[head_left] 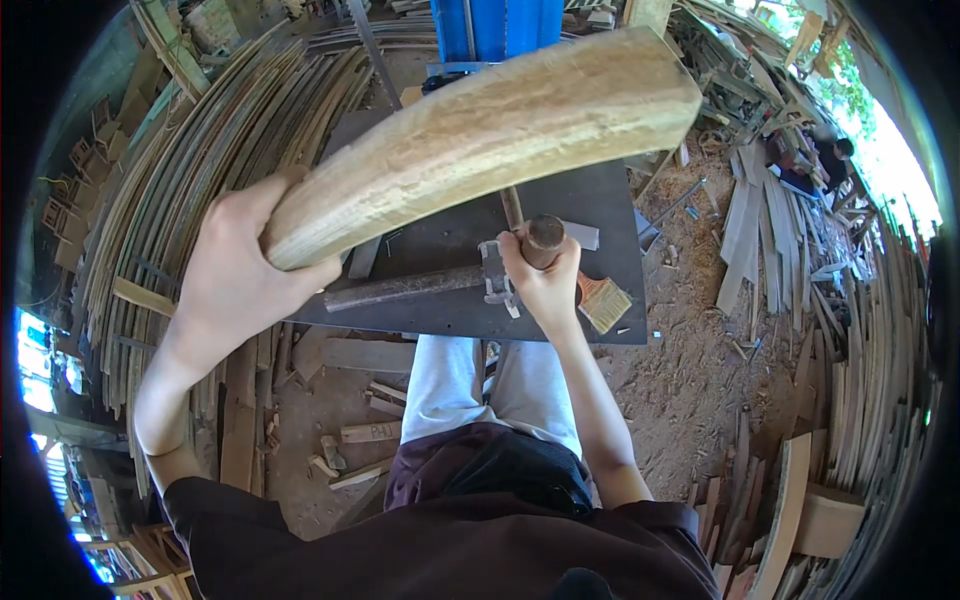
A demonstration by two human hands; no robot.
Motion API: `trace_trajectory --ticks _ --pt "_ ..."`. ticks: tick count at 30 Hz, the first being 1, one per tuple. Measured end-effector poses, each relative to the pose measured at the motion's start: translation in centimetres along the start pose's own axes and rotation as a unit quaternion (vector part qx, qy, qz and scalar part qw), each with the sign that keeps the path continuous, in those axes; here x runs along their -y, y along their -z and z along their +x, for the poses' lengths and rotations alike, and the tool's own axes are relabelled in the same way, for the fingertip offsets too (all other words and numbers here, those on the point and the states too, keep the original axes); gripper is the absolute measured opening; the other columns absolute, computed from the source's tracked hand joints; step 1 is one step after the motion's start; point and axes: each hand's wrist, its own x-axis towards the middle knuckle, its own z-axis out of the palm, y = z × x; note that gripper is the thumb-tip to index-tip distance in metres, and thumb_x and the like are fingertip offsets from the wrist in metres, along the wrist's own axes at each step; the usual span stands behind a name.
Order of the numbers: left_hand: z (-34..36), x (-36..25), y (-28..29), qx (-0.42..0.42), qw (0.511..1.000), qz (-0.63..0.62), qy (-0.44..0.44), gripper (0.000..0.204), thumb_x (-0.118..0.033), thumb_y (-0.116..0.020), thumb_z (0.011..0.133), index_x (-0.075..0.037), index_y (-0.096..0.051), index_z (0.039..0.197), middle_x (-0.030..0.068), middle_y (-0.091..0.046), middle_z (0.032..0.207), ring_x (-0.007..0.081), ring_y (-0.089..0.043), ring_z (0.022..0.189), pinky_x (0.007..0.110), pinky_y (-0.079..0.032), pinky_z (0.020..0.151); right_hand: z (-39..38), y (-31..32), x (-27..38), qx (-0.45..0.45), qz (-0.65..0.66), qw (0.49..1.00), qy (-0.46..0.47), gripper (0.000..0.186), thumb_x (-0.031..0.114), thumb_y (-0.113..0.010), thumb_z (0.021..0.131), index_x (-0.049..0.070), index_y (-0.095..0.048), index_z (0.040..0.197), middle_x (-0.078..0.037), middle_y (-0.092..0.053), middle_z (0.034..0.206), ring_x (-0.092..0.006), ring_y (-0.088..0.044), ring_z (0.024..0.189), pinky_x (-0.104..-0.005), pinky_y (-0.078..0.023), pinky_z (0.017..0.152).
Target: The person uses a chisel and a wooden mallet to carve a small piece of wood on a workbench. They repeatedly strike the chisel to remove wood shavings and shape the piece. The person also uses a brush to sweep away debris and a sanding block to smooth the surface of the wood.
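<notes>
My left hand (pixel 235 255) is closed around the near end of a thick, pale wooden block (pixel 490 140), raised at a slant over the dark work table (pixel 600 200). Its wider far end points up to the right. My right hand (pixel 548 280) grips a brown, round-ended handle (pixel 545 236) above the tabletop; what the handle belongs to is mostly hidden. Beside that hand lie a grey metal bar (pixel 405 290) and a worn bracket-like metal piece (pixel 497 280). A flat paintbrush (pixel 605 303) with pale bristles rests to its right.
Long stacked boards (pixel 210 190) line the left side. More planks and offcuts (pixel 770 235) pile up on the right. Sawdust (pixel 680 370) covers the floor there. A blue upright panel (pixel 510 28) stands beyond the table. Another person (pixel 830 160) is at the far right.
</notes>
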Motion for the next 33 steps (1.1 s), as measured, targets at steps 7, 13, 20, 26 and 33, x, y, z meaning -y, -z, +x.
trace_trajectory --ticks 7,13,20,26,33 --pt "-0.1 0.5 -0.9 0.064 0.996 -0.013 0.063 0.048 -0.017 -0.074 0.063 0.006 -0.064 0.104 0.0217 -0.066 0.084 0.0306 -0.069 0.08 0.035 -0.052 0.074 -0.3 -0.2 1.2 -0.01 0.055 0.997 -0.05 0.033 0.007 -0.067 0.084 0.005 -0.051 0.056 0.003 -0.05 0.047 -0.0036 -0.044 0.043 -0.0255 -0.031 0.04" --pt "-0.4 0.9 -1.0 -0.093 0.99 -0.105 0.012 0.04 -0.017 -0.074 0.068 0.006 -0.064 0.1 0.0216 -0.067 0.083 0.0297 -0.07 0.08 0.036 -0.053 0.074 0.0 -0.1 0.9 0.006 0.017 0.999 -0.035 0.031 0.006 -0.067 0.084 0.004 -0.052 0.057 0.003 -0.051 0.048 -0.0034 -0.047 0.043 -0.025 -0.033 0.041" --pt "-1.3 1.4 -1.2 0.081 0.995 0.043 0.031 0.036 -0.017 -0.077 0.066 0.003 -0.063 0.093 0.0224 -0.065 0.078 0.0351 -0.069 0.075 0.04 -0.053 0.071 -0.4 -0.6 0.3 -0.004 0.014 1.0 0.01 0.026 0.004 -0.068 0.08 0.001 -0.055 0.058 0.001 -0.053 0.051 -0.0038 -0.046 0.049 -0.0255 -0.035 0.045" --pt "-0.9 1.3 -0.6 0.007 1.0 -0.004 0.018 0.041 -0.013 -0.074 0.066 0.007 -0.065 0.101 0.0204 -0.067 0.078 0.0267 -0.069 0.071 0.034 -0.052 0.069 -0.2 -0.6 0.5 0.007 -0.026 0.999 0.022 0.031 0.005 -0.068 0.081 0.002 -0.051 0.055 0.002 -0.049 0.048 -0.0034 -0.04 0.044 -0.0276 -0.029 0.041" --pt "-3.0 3.9 -9.3 0.15 0.962 -0.179 0.141 0.042 -0.025 -0.077 0.073 0.009 -0.068 0.096 0.0182 -0.07 0.079 0.0217 -0.069 0.071 0.034 -0.052 0.068 -2.7 2.0 -0.2 -0.035 0.028 0.997 -0.061 0.026 -0.002 -0.066 0.081 0.002 -0.052 0.06 0.001 -0.055 0.055 -0.0042 -0.048 0.05 -0.0226 -0.036 0.048"
